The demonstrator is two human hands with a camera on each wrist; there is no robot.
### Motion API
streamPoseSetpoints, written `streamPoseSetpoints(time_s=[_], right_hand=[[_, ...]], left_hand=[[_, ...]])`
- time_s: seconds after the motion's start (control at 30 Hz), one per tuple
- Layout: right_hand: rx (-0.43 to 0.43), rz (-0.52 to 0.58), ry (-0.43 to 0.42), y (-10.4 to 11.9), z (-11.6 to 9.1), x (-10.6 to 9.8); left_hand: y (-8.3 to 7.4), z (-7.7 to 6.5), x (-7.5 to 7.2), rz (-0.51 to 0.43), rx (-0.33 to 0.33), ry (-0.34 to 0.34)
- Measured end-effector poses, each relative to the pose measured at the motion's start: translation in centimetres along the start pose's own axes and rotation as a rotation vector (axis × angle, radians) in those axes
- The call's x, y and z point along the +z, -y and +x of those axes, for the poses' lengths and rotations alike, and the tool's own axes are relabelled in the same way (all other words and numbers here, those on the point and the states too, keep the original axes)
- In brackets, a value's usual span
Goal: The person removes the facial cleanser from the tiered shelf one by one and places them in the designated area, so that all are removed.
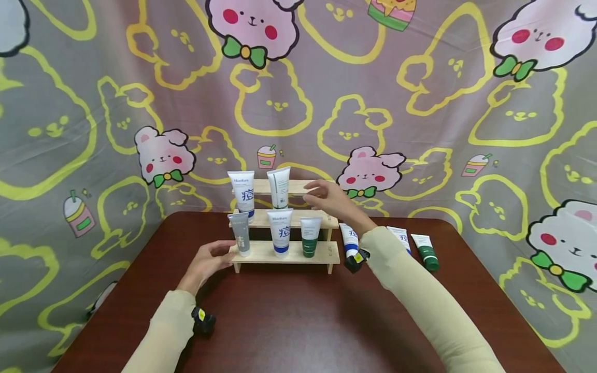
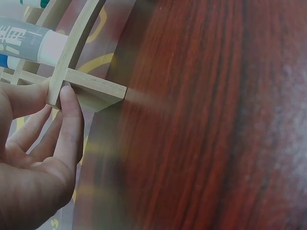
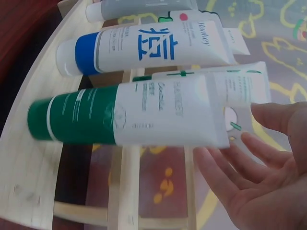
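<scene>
A three-tier wooden rack (image 1: 256,249) stands on the table. My left hand (image 1: 205,263) pinches the left end of its bottom shelf (image 2: 58,81) between thumb and finger. The bottom tier carries a grey tube (image 1: 240,233), a white-and-blue tube (image 1: 280,232) and a white-and-green tube (image 3: 120,115), all upright. On the middle tier stand another white-and-blue tube (image 1: 242,191) and a slightly tilted white tube with green print (image 1: 280,186). Close to the top shelf, right of that tilted tube, my right hand (image 1: 333,199) holds nothing, its fingers spread and relaxed.
Right of the rack, two white-and-blue tubes (image 1: 349,239) and a white-and-green tube (image 1: 425,252) lie on the dark red table (image 1: 289,321); my right forearm partly covers them. A patterned cloth (image 1: 298,103) hangs behind the table.
</scene>
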State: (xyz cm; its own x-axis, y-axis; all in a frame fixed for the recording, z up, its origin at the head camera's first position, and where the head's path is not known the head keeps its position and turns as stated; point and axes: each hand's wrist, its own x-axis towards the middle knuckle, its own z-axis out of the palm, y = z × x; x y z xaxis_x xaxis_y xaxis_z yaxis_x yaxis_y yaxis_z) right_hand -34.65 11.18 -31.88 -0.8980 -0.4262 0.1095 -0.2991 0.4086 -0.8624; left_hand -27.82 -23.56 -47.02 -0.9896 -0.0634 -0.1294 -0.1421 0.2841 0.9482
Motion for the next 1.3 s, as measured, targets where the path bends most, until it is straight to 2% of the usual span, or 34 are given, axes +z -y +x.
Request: streamPoseSetpoints(time_s=[0.27,0.53,0.67,0.93,1.3], right_hand=[[0.034,0.051,0.039,0.7,2.5,2.2],[0.020,-0.003,0.048,1.0,4.3,3.7],[0.007,-0.065,0.022,0.7,4.8,4.3],[-0.020,-0.207,-0.040,1.0,4.8,4.7],[-0.068,-0.218,-0.142,1.0,4.0,4.0]], left_hand=[[0.1,-0.1,-0.1,-0.006,0.001,0.005],[0.2,0.2,-0.2,0.011,-0.008,0.003],[0.3,0.4,-0.2,0.001,-0.011,0.006],[0.2,0.2,-0.3,0.008,-0.013,0.003],[0.3,0.3,-0.2,0.016,-0.024,0.000]])
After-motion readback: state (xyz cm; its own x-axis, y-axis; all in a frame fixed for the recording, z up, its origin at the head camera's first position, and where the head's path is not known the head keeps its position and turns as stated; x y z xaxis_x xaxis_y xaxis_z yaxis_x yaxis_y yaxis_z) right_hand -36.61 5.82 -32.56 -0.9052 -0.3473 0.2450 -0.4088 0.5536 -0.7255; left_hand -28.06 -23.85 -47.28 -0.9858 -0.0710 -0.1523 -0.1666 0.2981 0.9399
